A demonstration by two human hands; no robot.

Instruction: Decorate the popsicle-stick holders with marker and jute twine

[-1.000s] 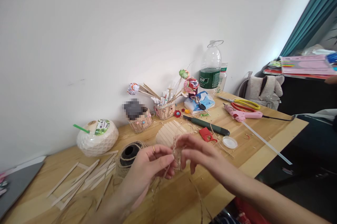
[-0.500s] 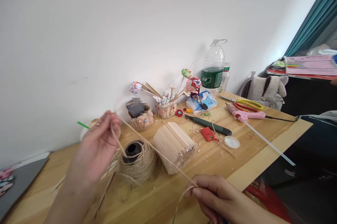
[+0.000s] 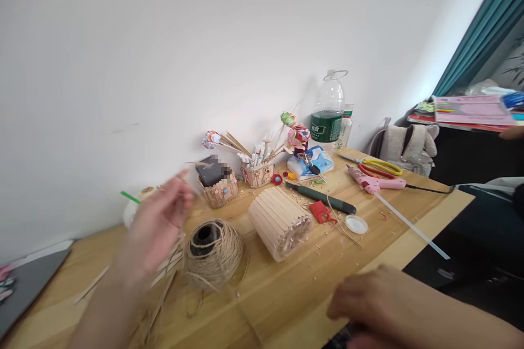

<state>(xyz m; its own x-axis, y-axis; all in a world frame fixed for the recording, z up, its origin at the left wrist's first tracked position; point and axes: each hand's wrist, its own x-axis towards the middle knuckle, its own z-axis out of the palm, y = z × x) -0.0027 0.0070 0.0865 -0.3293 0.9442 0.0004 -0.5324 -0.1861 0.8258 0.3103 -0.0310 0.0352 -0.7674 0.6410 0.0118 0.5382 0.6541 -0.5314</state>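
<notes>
My left hand (image 3: 161, 223) is raised left of the twine ball, blurred, its fingertips pinched together on thin jute twine (image 3: 200, 164). Below it stands the ball of jute twine (image 3: 223, 250), wound round a dark hollow core. My right hand (image 3: 374, 302) is low at the table's front edge, palm down with fingers curled under. Motion smears it, and whether it holds anything is hidden. Between the hands lies a cylinder covered in craft sticks (image 3: 276, 218), on its side, with clear plastic at the near end. Neither hand touches it.
A pink glue gun (image 3: 374, 181) with a long glue stick lies at right beside scissors (image 3: 380, 167). A green cutter pen (image 3: 321, 196), red scrap (image 3: 321, 211) and white lid (image 3: 357, 224) lie nearer. Small stick baskets (image 3: 258, 174) and a large bottle (image 3: 327, 114) stand along the wall.
The twine stretched between my hands has gone slack and no longer shows between them. My right hand has moved right and turned palm down. My left hand stays near its place.
</notes>
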